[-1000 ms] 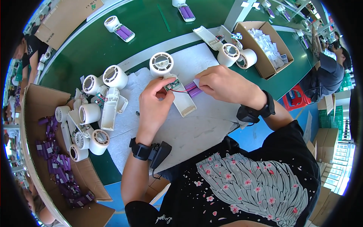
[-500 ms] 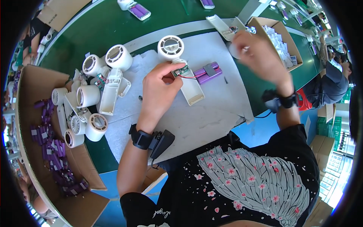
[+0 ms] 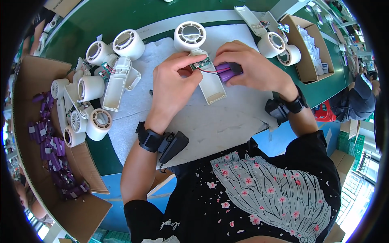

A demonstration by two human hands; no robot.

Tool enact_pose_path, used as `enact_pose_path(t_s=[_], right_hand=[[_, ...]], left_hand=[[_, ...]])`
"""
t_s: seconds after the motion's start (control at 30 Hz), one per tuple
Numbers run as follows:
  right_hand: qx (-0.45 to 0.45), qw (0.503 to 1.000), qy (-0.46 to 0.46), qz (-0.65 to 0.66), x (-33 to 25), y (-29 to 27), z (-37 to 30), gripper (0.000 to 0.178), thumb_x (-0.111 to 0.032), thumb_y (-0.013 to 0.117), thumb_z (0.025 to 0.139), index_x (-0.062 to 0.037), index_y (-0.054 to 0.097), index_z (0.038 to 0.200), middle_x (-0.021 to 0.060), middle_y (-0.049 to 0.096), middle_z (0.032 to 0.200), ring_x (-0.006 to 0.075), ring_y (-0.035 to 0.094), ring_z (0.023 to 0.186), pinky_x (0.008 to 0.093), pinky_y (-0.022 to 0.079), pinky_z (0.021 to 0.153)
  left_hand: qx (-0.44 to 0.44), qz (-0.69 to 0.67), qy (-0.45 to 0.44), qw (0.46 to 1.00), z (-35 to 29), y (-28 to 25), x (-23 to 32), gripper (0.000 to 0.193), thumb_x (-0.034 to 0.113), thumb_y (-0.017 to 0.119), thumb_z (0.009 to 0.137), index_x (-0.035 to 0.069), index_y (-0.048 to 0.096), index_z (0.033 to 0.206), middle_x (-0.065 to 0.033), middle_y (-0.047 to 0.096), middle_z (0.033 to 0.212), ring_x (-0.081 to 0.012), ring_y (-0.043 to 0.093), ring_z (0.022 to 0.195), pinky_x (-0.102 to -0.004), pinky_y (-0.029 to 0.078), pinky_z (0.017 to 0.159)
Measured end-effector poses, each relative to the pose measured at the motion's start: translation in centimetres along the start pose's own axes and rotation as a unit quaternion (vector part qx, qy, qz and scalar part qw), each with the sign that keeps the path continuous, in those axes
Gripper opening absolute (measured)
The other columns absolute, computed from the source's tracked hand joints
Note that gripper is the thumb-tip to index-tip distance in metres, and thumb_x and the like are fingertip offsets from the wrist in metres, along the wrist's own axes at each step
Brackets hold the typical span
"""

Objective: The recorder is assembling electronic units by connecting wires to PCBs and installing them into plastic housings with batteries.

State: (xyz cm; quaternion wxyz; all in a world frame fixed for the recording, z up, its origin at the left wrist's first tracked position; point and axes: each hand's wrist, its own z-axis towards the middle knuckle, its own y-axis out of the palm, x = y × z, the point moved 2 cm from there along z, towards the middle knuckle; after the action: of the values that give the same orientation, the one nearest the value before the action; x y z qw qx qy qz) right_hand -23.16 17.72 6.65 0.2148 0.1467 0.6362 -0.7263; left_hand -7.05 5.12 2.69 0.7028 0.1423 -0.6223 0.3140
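Observation:
In front of me on a white cloth (image 3: 227, 117) lies an opened white handheld fan (image 3: 213, 90), its round head pointing away from me. My left hand (image 3: 175, 81) pinches a small green circuit board (image 3: 201, 64) over the top of the fan's hollow handle. Red and dark wires run from the board to a purple battery pack (image 3: 225, 75). The fingers of my right hand (image 3: 251, 67) are closed round that pack, just right of the handle. Part of the pack is hidden under the fingers.
On the left, several white fan bodies (image 3: 91, 88) are heaped beside a cardboard box (image 3: 91, 166) of purple battery packs (image 3: 54, 150). At the far right, more opened fans (image 3: 271, 43) lie by a cardboard box (image 3: 327, 48) of white packets. A person (image 3: 356, 95) sits further right.
My right hand has come down from the upper right and taken hold of the battery pack. White fan parts now show where it was. My left hand stays on the circuit board.

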Motion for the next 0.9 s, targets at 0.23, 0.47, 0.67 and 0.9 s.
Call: enact_pose_path(t_s=[0.23, 0.47, 0.67, 0.9], right_hand=[[-0.143, 0.935, 0.117, 0.303, 2.1, -0.9, -0.4, 0.03, -0.01, 0.078, 0.077, 0.0023, 0.066, 0.102, 0.0115, 0.066, 0.107, 0.0216, 0.065, 0.086, 0.0328, 0.054, 0.081], [-0.21, 0.789, 0.209, 0.539, 1.8, -0.4, -0.6, 0.054, -0.013, 0.067, 0.087, 0.0018, 0.044, 0.133, 0.0153, 0.065, 0.104, 0.0234, 0.068, 0.087, 0.0325, 0.058, 0.077], [-0.184, 0.707, 0.178, 0.659, 0.9, -0.8, -1.1, 0.081, -0.006, 0.065, 0.081, -0.0025, 0.019, 0.148, 0.0191, 0.06, 0.111, 0.0306, 0.069, 0.094, 0.0371, 0.06, 0.075], [-0.206, 0.767, 0.193, 0.576, 0.9, -1.6, -0.8, 0.09, -0.007, 0.078, 0.065, -0.0008, 0.033, 0.144, 0.0178, 0.054, 0.118, 0.0312, 0.064, 0.104, 0.0382, 0.057, 0.084]], left_hand=[[-0.008, 0.053, 0.009, 0.999, 0.3, -0.7, 0.2, 0.037, -0.002, 0.064, 0.073, 0.008, 0.073, 0.107, -0.0097, 0.069, 0.094, -0.0152, 0.066, 0.072, -0.0251, 0.053, 0.07], [-0.024, 0.076, 0.005, 0.997, 0.2, -1.0, 0.3, 0.036, 0.001, 0.069, 0.073, 0.009, 0.073, 0.108, -0.01, 0.069, 0.094, -0.0149, 0.065, 0.07, -0.0253, 0.053, 0.068], [-0.038, 0.105, 0.011, 0.994, 0.3, -1.0, 0.7, 0.034, 0.003, 0.074, 0.073, 0.009, 0.073, 0.107, -0.0104, 0.069, 0.093, -0.0155, 0.066, 0.07, -0.0253, 0.053, 0.067], [-0.009, 0.124, 0.048, 0.991, 0.3, -0.7, 0.6, 0.032, 0.004, 0.075, 0.072, 0.008, 0.074, 0.104, -0.0102, 0.069, 0.089, -0.0157, 0.067, 0.069, -0.0249, 0.054, 0.065]])
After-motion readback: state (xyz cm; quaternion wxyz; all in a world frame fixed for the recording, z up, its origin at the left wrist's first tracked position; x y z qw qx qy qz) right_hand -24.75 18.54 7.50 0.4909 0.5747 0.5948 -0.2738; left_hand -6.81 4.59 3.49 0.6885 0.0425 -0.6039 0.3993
